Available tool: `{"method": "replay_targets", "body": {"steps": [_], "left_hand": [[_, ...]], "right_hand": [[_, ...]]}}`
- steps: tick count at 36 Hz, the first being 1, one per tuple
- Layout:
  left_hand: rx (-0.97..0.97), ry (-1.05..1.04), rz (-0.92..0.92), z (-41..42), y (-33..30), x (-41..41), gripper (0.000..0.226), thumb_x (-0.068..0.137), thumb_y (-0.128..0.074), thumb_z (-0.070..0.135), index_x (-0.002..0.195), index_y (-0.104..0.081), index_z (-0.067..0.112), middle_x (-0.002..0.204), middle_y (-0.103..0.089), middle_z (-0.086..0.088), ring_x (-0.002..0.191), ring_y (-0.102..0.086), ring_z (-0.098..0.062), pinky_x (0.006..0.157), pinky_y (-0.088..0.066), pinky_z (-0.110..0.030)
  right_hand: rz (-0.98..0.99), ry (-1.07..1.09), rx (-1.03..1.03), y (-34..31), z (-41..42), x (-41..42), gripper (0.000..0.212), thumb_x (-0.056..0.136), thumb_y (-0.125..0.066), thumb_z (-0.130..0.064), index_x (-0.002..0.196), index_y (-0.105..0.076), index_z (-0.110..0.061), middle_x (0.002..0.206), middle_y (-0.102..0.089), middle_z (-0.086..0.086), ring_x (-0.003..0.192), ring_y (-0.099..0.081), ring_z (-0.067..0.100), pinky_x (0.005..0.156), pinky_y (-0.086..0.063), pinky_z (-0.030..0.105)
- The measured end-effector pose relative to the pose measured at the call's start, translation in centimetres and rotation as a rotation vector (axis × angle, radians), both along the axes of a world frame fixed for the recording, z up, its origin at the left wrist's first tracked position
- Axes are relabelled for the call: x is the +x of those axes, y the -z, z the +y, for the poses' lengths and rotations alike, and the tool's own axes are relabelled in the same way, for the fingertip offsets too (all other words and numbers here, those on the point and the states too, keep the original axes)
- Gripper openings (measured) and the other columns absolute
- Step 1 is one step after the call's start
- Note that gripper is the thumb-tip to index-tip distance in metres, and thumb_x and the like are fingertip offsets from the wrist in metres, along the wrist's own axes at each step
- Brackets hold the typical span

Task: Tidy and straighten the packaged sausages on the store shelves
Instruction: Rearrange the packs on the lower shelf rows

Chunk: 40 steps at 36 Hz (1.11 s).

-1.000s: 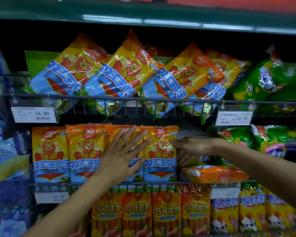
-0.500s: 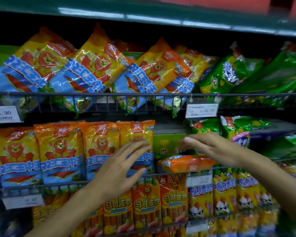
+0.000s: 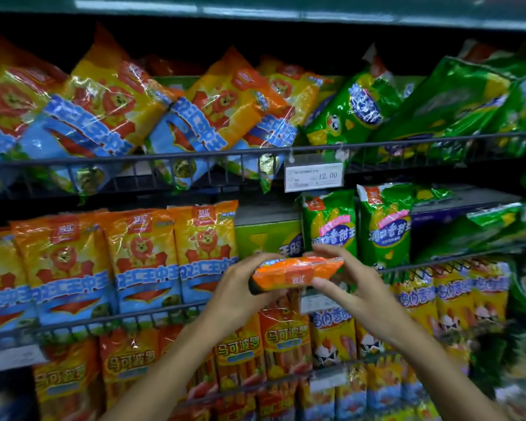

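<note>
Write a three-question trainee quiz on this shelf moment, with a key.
1. True or false: both hands grip the orange pack.
2. Which way does that pack lie: A upright, B on its side, C hung on a hook?
3. What price shows on the white tag?

Key: 1 true: left hand and right hand hold its ends. 2 B. 3 12.00.

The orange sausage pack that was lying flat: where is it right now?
In the head view, the orange sausage pack is centre frame, held sideways between the left hand and right hand, in front of the middle shelf's green box.
</note>
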<state>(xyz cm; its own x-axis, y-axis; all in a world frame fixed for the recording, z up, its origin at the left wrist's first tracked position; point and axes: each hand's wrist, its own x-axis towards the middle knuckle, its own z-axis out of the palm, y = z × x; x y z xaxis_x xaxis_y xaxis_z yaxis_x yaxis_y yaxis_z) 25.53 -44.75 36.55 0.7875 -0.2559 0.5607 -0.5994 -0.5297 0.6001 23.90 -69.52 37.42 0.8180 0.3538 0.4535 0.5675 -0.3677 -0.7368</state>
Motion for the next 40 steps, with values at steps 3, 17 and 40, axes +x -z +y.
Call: {"method": "replay_targets", "body": {"steps": [3,17,40], "left_hand": [[-0.033,-0.016,-0.050,0.1,-0.7,-0.1,0.049,0.078,-0.085,0.034,0.119,-0.062,0.048,0.118,-0.068,0.024,0.110,-0.064,0.002,0.089,-0.053,-0.026],[-0.347,-0.044,-0.055,-0.9,-6.3,-5.4,0.068,0.074,-0.077,-0.014,0.050,-0.038,0.036,0.035,-0.043,0.020,0.039,-0.048,0.011,0.048,-0.036,-0.001],[0.090,-0.114,0.022,3.0,-5.4,-0.7,0.071,0.078,-0.067,0.076,0.134,-0.050,0.035,0.148,-0.042,0.005,0.141,-0.041,-0.016,0.111,-0.042,-0.047]], "right_hand": [[-0.004,0.015,0.029,0.9,0.7,0.0,0.068,0.088,-0.068,-0.041,0.148,-0.037,-0.039,0.131,-0.056,-0.032,0.121,-0.059,0.000,0.099,-0.052,0.030],[-0.085,-0.007,0.187,1.2,3.7,-1.0,0.072,0.091,-0.068,-0.032,0.148,-0.029,-0.050,0.144,-0.037,-0.044,0.138,-0.036,-0.013,0.108,-0.036,0.013],[-0.126,0.122,0.252,1.6,5.8,3.1,0.033,0.093,-0.067,-0.026,0.124,-0.059,-0.020,0.106,-0.069,-0.017,0.103,-0.066,0.005,0.089,-0.053,0.026]]}}
